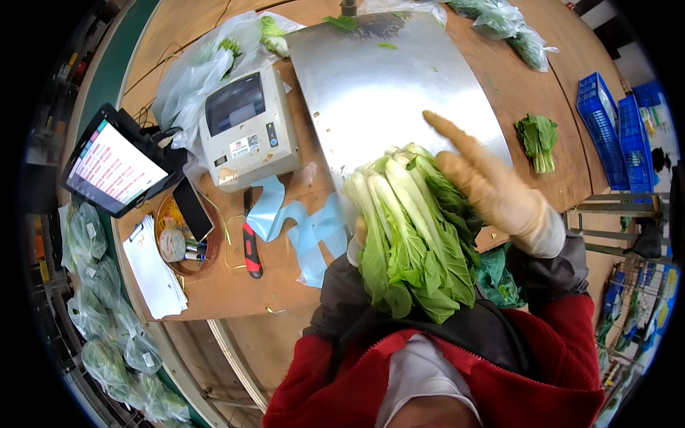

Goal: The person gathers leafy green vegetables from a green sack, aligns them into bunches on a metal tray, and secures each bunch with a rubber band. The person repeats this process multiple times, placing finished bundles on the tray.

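Note:
A large bunch of leafy greens (409, 230) with pale stalks hangs in front of my chest, stalk ends away from me and leaves towards me. My left hand (359, 235), gloved, is at the left side of the bunch and mostly hidden beneath it; it supports the greens. My right hand (481, 184), in a yellowish glove, is raised at the right of the stalks with fingers spread, slightly blurred. Beyond the bunch lies a shiny metal plate (385, 80) with leaf scraps on it. A smaller bunch of greens (537, 140) rests on the wooden table to the right.
To the left stand a label printer (249, 128), a lit screen (115, 168) and a round basket (214, 243) with a phone across it. A red-black utility knife (251, 251) lies near blue label strips (307, 230). Blue crates (602, 128) stand right; bagged vegetables (96, 283) lie far left.

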`<state>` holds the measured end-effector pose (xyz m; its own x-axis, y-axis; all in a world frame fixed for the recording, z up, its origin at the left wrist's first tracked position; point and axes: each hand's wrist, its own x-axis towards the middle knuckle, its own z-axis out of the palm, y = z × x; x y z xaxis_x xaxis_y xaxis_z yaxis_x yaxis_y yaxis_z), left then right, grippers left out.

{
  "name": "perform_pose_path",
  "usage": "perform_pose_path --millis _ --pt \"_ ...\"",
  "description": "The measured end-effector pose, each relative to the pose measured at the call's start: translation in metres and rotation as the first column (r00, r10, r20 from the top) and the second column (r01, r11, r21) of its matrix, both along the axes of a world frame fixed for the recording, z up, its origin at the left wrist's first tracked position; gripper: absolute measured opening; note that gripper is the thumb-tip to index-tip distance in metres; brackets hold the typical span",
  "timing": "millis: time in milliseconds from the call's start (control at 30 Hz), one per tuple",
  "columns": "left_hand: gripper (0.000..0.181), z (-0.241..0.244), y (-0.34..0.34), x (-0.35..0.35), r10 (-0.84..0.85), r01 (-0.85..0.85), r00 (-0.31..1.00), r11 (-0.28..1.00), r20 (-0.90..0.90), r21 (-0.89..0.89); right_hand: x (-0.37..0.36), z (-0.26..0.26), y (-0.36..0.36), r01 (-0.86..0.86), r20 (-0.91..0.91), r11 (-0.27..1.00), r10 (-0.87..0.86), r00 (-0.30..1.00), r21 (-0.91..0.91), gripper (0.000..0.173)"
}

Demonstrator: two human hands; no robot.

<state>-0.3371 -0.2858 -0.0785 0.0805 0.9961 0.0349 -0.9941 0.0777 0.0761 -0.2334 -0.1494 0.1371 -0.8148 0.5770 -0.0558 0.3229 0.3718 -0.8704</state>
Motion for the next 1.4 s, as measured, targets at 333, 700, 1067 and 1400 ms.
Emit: perform_pose_path --millis 333,700,1067,1400 --pt "0.069 0.000 0.006 -0.003 0.012 -0.011 1.000 0.998 -0.023 0.058 -0.056 0.026 0.023 -0.628 0.406 0.514 0.485 0.775 0.584 0.036" --pt "0.068 0.021 -0.004 -0.010 -0.007 0.012 0.997 0.998 0.076 -0.066 -0.081 0.038 0.026 -0.757 0.441 0.345 0.649 0.620 0.555 0.021" --pt "0.069 0.013 0.004 -0.010 -0.034 0.035 0.998 0.999 0.054 -0.012 -0.096 0.052 0.017 -0.797 0.622 0.060 0.591 0.514 0.601 0.012" --pt "0.071 0.016 0.002 -0.015 -0.004 0.004 1.000 1.000 0.030 -0.021 -0.099 0.047 -0.004 -0.764 0.706 -0.045 0.420 0.570 0.643 0.016"
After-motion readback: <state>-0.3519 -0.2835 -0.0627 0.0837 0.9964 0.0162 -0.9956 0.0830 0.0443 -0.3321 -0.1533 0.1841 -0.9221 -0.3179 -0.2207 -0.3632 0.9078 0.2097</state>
